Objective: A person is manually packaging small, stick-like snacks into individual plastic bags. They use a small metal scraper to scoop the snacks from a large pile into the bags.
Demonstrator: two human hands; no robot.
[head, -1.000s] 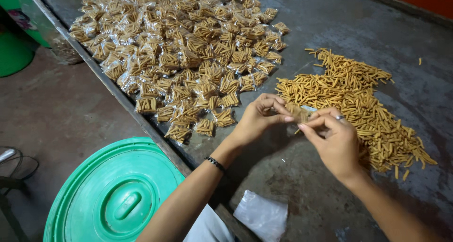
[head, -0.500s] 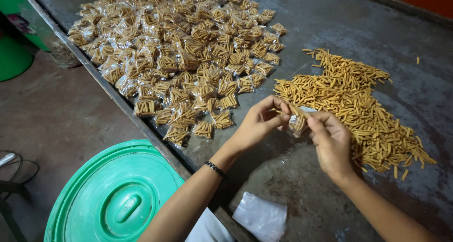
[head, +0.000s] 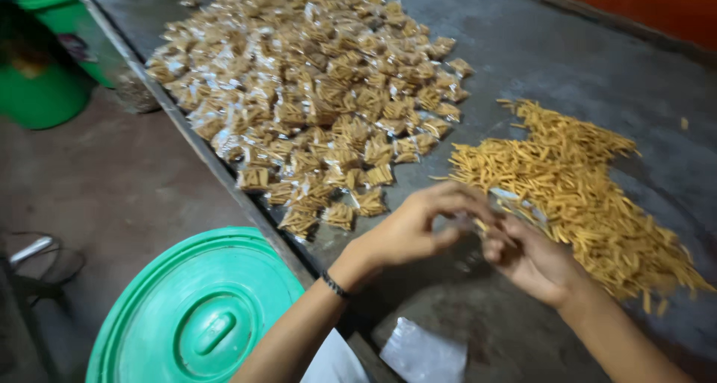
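Both hands meet over the dark grey worktop (head: 567, 47), just beside the near-left edge of the loose heap of yellow snack sticks (head: 582, 196). The left hand (head: 418, 230) comes in from the lower left, a thin dark band (head: 334, 284) on its wrist, and its fingers are curled together around something small. The right hand (head: 534, 263) faces it, fingers bent inward and touching the left hand's fingertips. Between them a small clear plastic packet (head: 478, 222) shows only as a blurred, pale shape; both hands appear pinched on it, though motion blur hides exactly how the fingers close and whether the packet holds any sticks.

The heap of snack sticks lies right of the hands and stretches away toward the far right of the worktop, with the right hand's knuckles almost touching its nearest sticks. Left of that heap and farther from the person, well apart from the hands, spreads a broad pile of filled small packets (head: 314, 99), each holding a bundle of the same sticks. Nearer the person than the heap, at the worktop's front edge, lies a flat stack of empty clear bags (head: 424, 353). Left of the heap and below the worktop's edge sits a round green lid (head: 198, 316) with a moulded handle, and a green bucket (head: 41, 84) stands farther off on the floor.
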